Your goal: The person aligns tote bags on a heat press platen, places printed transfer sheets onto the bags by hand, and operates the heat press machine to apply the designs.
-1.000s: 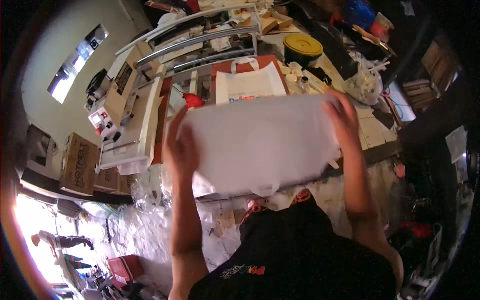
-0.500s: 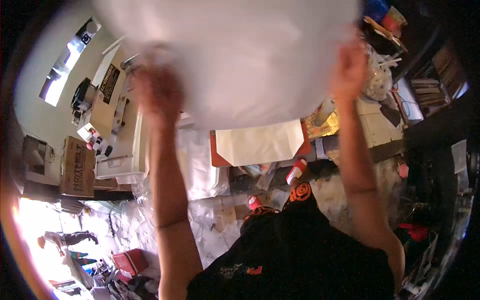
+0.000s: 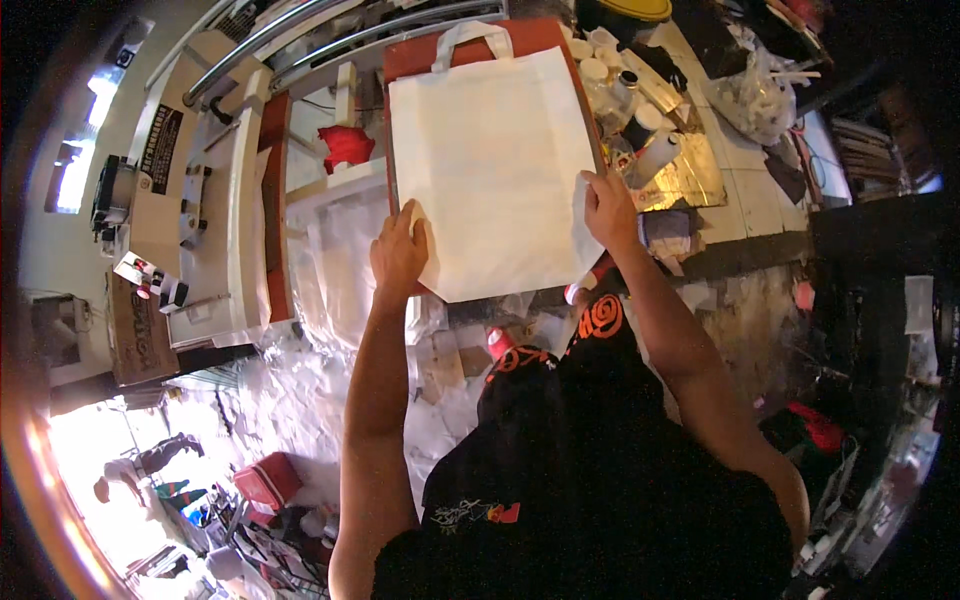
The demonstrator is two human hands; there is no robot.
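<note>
A white tote bag (image 3: 495, 170) with a short loop handle at its far end lies flat over a red board (image 3: 412, 64). The board shows mainly along the far edge and the sides. My left hand (image 3: 400, 250) grips the bag's near left edge, thumb on top and the other fingers partly hidden. At the near right edge, my right hand (image 3: 610, 212) pinches the fabric, its fingers curled. The bag's near edge hangs slightly past the board toward my body.
Metal rails (image 3: 290, 50) and a white frame stand left, with a red cloth (image 3: 346, 147) beside the board. Jars and bottles (image 3: 640, 125), a gold sheet (image 3: 700, 172) and a filled plastic bag (image 3: 752, 95) crowd the right. Scraps litter the floor; a person (image 3: 130, 478) is far lower left.
The white bag, held up close in front of me before, has come down flat over the red board. Both hands have lowered with it and still hold its edges.
</note>
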